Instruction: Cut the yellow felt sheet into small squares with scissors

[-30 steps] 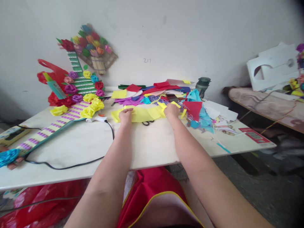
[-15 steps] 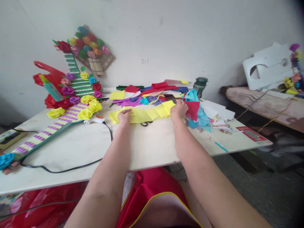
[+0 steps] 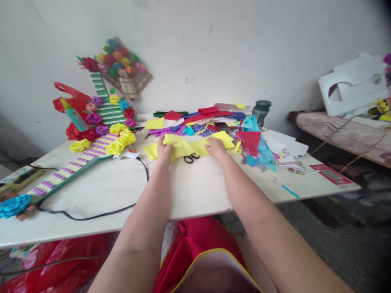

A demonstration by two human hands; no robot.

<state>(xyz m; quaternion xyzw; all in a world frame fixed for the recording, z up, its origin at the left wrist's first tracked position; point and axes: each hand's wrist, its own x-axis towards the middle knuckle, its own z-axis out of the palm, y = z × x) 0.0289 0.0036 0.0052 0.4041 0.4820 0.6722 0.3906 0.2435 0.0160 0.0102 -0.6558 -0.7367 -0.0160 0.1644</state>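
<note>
A long strip of yellow crepe paper (image 3: 189, 146) stretches across the table in front of me, a little crumpled. My left hand (image 3: 165, 149) grips it near its left end, with some paper sticking out past the hand. Farther right, my right hand (image 3: 215, 146) is closed on the strip's lower edge, and the right end fans out beyond the fingers. Black-handled scissors (image 3: 189, 158) lie on the table, partly hidden under the paper. A small yellow scrap (image 3: 237, 147) rests just right of the strip.
Folded coloured paper (image 3: 207, 116) lies along the wall beside a dark bottle (image 3: 261, 112). Scraps (image 3: 264, 152) cover the right side. A flower-decorated guitar shape (image 3: 76, 162), a white glue gun (image 3: 126, 155) and its black cord (image 3: 91, 215) are at left.
My right hand has slid left along the strip, away from its right end, closer to my left hand. More of the scissors shows, and the yellow scrap has come into view.
</note>
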